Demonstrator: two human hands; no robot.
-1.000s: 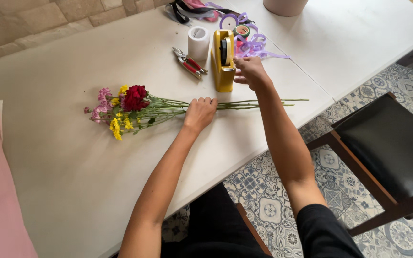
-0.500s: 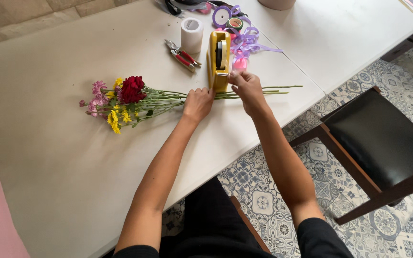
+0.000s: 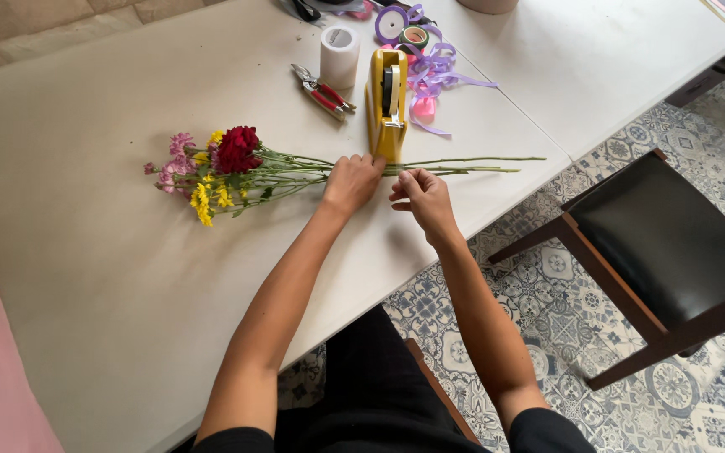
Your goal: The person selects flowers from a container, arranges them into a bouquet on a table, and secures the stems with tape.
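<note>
While the bunch of flowers (image 3: 228, 168) lies flat on the white counter (image 3: 111, 277), the left hand (image 3: 352, 180) presses closed over its stems (image 3: 455, 164), just below the yellow tape dispenser (image 3: 388, 101). The right hand (image 3: 423, 195) sits beside it, fingertips pinched together, perhaps on a bit of tape too small to make out. A loosened left grip could let the thin stems splay apart; any tape could fold onto itself. Red-handled pliers (image 3: 322, 89) lie nearby.

My left hand (image 3: 352, 180) rests on the stems of the mixed flower bunch (image 3: 237, 168) lying across the white table (image 3: 111, 277), my right hand (image 3: 423, 197) just beside it. Behind both hands stands the yellow plastic tape dispenser (image 3: 388, 101), with red-handled metal pliers (image 3: 322, 91) to its left.
</note>
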